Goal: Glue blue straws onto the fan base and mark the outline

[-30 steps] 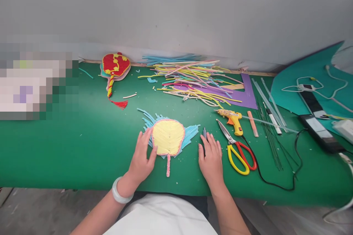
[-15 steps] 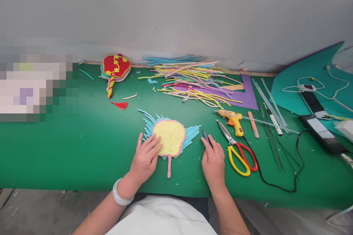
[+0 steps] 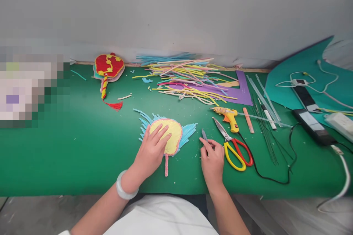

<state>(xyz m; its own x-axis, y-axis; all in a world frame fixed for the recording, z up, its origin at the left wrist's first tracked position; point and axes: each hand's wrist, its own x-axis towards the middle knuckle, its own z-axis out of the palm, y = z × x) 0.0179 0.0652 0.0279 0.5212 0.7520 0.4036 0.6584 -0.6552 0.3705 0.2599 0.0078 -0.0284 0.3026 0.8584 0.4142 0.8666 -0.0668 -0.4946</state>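
A pale yellow fan-shaped piece [image 3: 174, 136] with a pink rim and a short pink handle [image 3: 166, 166] lies on the green table. Light blue strips [image 3: 188, 133] stick out from under it on both sides. My left hand [image 3: 151, 150] lies over its left part, fingers spread and pointing up to the right. To the right of the piece, my right hand [image 3: 212, 158] is closed around a dark grey pen-like tool [image 3: 204, 134], whose tip points up and away. Scissors [image 3: 233, 147] with one yellow and one red handle lie just right of my right hand.
Behind lies a pile of coloured strips [image 3: 187, 73] on a purple sheet [image 3: 245, 88]. A red fan [image 3: 109, 65] with a tassel is at the back left. On the right are a yellow glue gun [image 3: 231, 117], its black cable, thin wires, a marker [image 3: 268, 117] and a power strip [image 3: 340, 123].
My left hand has slid further right and up over the yellow piece. The fingers of my right hand have closed round the grey tool. The whole view has shifted slightly.
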